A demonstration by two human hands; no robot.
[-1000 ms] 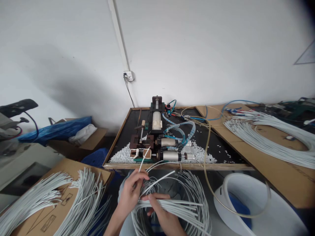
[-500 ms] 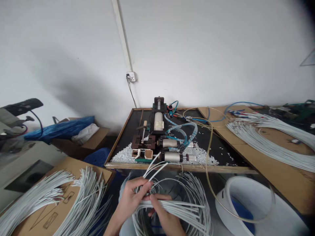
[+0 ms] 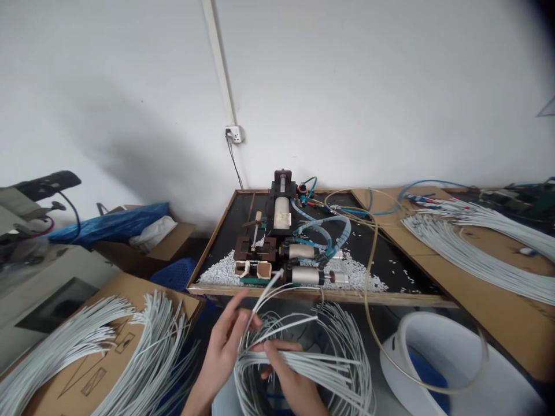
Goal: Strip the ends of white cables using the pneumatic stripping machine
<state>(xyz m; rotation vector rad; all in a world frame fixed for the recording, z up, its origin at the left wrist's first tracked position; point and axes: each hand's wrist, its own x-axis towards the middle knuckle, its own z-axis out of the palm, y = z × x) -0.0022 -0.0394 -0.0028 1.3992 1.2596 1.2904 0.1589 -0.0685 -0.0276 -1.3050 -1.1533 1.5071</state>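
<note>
Nearest the camera, the right hand [image 3: 289, 378] closes over a coiled bundle of white cables [image 3: 312, 365] lying across the lap area, fingers wrapped over the strands at the bundle's left end. Just left of it, the left hand [image 3: 229, 341] is loosely open, fingers spread and curved, with one single white cable [image 3: 260, 297] passing between thumb and fingertips; the grip on it is light, more a pinch than a fist. That cable rises from the bundle and its free end points at the front of the small pneumatic machine [image 3: 284, 245]. To the left, another fan of white cables [image 3: 104, 341] rests on a cardboard box [image 3: 93, 378]. To the right stands a white bucket [image 3: 437, 358] with a thin yellowish hose [image 3: 373, 289] looping over it. Beyond the hands, the machine sits on a black tray [image 3: 390, 254] strewn with white offcuts [image 3: 219, 271]. Farther right, more white cables [image 3: 472, 248] curve over cardboard. On the wall behind, a socket [image 3: 235, 134] holds a plug
</note>
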